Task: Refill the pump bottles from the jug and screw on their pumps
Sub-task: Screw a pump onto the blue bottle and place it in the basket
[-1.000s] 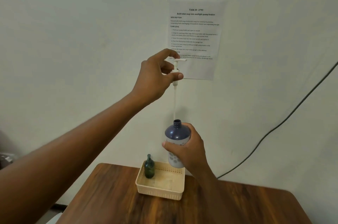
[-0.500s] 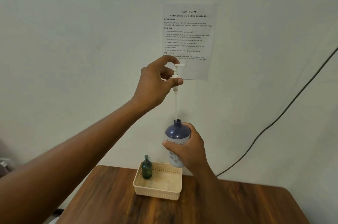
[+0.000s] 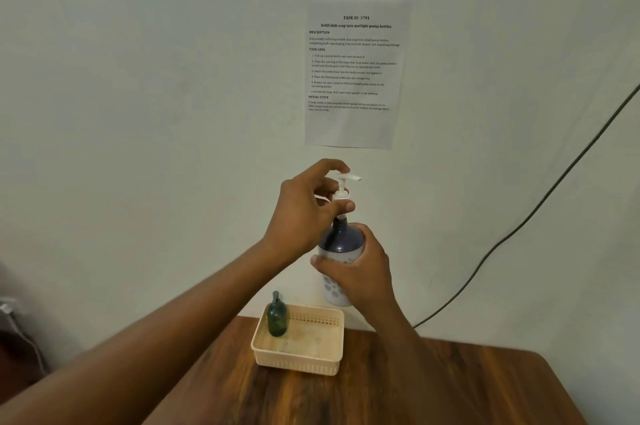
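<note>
A blue-topped white pump bottle (image 3: 341, 241) is held upright in the air above the table, with my right hand (image 3: 360, 274) wrapped round its body. My left hand (image 3: 304, 209) pinches the white pump head (image 3: 344, 186) by its collar, thumb in front, forefinger arched over the top. The pump sits just above the bottle's neck, its tube down inside the bottle. A small dark green bottle (image 3: 277, 315) stands in the back left corner of the cream basket (image 3: 301, 364). No jug is in view.
The basket rests on a brown wooden table (image 3: 433, 390) against a pale wall. A printed task sheet (image 3: 353, 74) hangs on the wall above. A black cable (image 3: 519, 222) runs diagonally down the wall on the right.
My left hand has lowered the pump, sliding its long tube into the bottle until the collar nears the neck. My right hand has kept the bottle steady.
</note>
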Available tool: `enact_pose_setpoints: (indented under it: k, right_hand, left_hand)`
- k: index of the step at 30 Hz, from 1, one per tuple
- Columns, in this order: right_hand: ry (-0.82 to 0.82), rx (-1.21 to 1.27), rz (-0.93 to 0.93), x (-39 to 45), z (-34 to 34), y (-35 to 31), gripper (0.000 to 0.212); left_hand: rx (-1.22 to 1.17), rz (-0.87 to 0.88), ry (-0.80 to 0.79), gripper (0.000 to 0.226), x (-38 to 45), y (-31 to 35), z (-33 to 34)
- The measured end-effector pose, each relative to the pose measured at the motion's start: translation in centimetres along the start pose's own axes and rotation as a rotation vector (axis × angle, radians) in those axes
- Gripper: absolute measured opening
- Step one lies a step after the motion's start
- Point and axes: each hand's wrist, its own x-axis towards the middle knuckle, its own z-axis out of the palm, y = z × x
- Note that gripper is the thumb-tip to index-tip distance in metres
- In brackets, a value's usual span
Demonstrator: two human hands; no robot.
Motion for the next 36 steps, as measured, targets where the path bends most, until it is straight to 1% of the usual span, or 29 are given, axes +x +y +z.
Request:
enact_pose_setpoints:
  k: [5, 9, 10, 12, 13, 15, 16, 19, 21, 22, 25, 28, 30, 33, 36]
  right_hand:
    - [0.008, 0.003, -0.002, 0.0, 0.2, 0.2, 0.082]
    - [-0.025, 0.037, -0.009, 0.1, 0.0, -0.1, 0.092]
    - [-0.040, 0.056, -0.014, 0.2, -0.1, -0.1, 0.092]
    - [-0.026, 0.066, -0.023, 0.4, 0.0, -0.2, 0.080]
    - [0.011, 0.064, -0.026, 0.3, 0.0, -0.1, 0.074]
    - [0.072, 0.056, -0.043, 0.2, 0.0, -0.1, 0.069]
    - [0.070, 0.053, -0.045, 0.2, 0.0, 0.0, 0.068]
    - [-0.012, 0.072, -0.033, 0.5, 0.1, 0.2, 0.065]
    - [-0.020, 0.081, -0.038, 0.3, 0.1, 0.2, 0.065]
    - [0.006, 0.085, -0.046, 0.1, 0.0, 0.3, 0.066]
    - [0.133, 0.104, -0.089, -0.6, -0.2, 0.4, 0.061]
    - [0.165, 0.104, -0.110, -0.5, -0.4, 0.2, 0.055]
    - [0.124, 0.087, -0.091, -0.7, -0.5, -0.1, 0.054]
    - [0.086, 0.086, -0.063, -0.6, -0.6, 0.1, 0.058]
    - [-0.047, 0.007, -0.075, -0.8, -1.1, -0.4, 0.054]
  left_hand:
    - [0.010, -0.001, 0.002, 0.046, -0.2, -0.3, -0.1]
    - [0.010, -0.010, -0.007, 0.047, -0.7, -0.8, -0.1]
    - [0.014, -0.015, -0.015, 0.047, -0.9, -1.0, 0.1]
    - [0.008, -0.016, -0.016, 0.046, -1.4, -1.3, 0.4]
    - [0.003, -0.015, -0.009, 0.045, -1.7, -1.4, 0.5]
    - [0.002, -0.014, 0.015, 0.044, -2.0, -1.5, 0.7]
    - [0.000, -0.014, 0.024, 0.044, -2.1, -1.5, 0.7]
    - [-0.021, -0.017, 0.030, 0.044, -2.3, -1.6, 0.9]
    - [-0.034, -0.018, 0.041, 0.043, -2.6, -1.7, 1.1]
    - [-0.040, -0.018, 0.051, 0.043, -2.6, -1.7, 1.3]
    - [-0.047, -0.023, 0.082, 0.042, -3.0, -1.8, 1.7]
    - [-0.031, -0.037, 0.115, 0.045, -3.3, -1.4, 2.1]
    - [-0.025, -0.038, 0.120, 0.046, -3.2, -1.3, 2.3]
    - [-0.006, -0.059, 0.078, 0.042, -2.8, -1.3, 2.3]
    - [0.031, -0.098, 0.022, 0.042, -2.3, -1.0, 2.1]
